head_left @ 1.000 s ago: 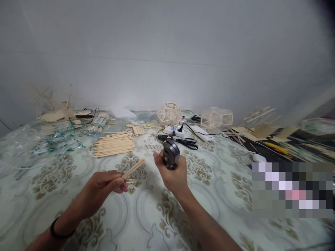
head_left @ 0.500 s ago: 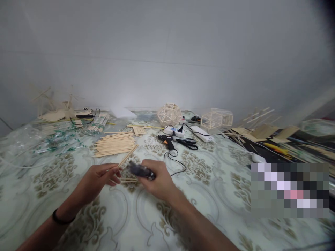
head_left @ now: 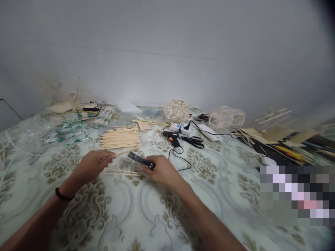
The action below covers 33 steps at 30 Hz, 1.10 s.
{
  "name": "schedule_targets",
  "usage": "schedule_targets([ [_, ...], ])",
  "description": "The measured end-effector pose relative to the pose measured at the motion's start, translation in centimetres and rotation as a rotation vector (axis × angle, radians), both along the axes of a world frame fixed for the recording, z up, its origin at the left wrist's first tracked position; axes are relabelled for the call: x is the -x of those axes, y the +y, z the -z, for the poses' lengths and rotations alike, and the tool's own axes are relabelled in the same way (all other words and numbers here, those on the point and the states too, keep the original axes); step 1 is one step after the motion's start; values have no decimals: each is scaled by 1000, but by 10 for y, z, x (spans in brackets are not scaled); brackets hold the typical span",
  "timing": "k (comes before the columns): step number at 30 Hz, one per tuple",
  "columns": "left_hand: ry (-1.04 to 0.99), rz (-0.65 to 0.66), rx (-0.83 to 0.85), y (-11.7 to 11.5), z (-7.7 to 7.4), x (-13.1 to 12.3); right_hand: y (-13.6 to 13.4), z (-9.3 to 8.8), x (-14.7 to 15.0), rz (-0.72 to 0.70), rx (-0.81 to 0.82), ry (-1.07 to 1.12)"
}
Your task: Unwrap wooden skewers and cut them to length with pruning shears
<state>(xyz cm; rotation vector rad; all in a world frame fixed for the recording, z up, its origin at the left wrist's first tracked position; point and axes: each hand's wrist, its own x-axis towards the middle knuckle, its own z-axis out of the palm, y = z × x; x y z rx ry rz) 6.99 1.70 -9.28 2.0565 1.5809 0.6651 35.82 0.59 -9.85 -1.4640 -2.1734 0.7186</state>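
Observation:
My left hand (head_left: 98, 163) pinches a thin wooden stick (head_left: 127, 151) between thumb and fingers; its far end points right, toward the pile. My right hand (head_left: 163, 170) is wrapped round a dark, pliers-like tool (head_left: 140, 159), whose exact kind I cannot make out. The tool's tip lies close to the stick; whether they touch, I cannot tell. Below, a pair of loose sticks (head_left: 123, 172) rests on the patterned tablecloth (head_left: 146, 223) between my hands. Just beyond is a pile of wooden sticks (head_left: 120, 137).
A black glue gun (head_left: 172, 137) and black-handled scissors (head_left: 193, 141) lie right of the pile, near a white power strip (head_left: 180, 129). Stick-built polyhedron frames (head_left: 176, 111) stand at the back. Clear plastic wrapping (head_left: 65, 130) spreads at left; a black mat (head_left: 261, 148) bears wooden pieces at right.
The stick in my left hand has swung from steeply slanted to nearly level. My right hand's tool has tilted and shows more sharply. The view has shifted slightly left.

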Motion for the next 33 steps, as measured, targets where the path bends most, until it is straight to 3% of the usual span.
schedule_targets([
  [7, -14, -95, 10, 6, 3, 14, -4, 13, 19, -96, -16, -300],
  [14, -191, -117, 146, 3, -1, 7, -1, 11, 13, -105, -15, -349],
  [18, -248, -116, 207, -3, -5, -3, 3, 0, 0, -30, -14, -152],
  [26, -329, 28, 410, -15, -4, -19, 5, -8, -7, 182, -117, 621],
  [29, -369, 27, 427, -16, -2, -23, 5, -10, -8, 290, -145, 717],
  [33, -417, 37, 451, -18, 0, -29, 1, -13, -7, 290, -255, 708],
])
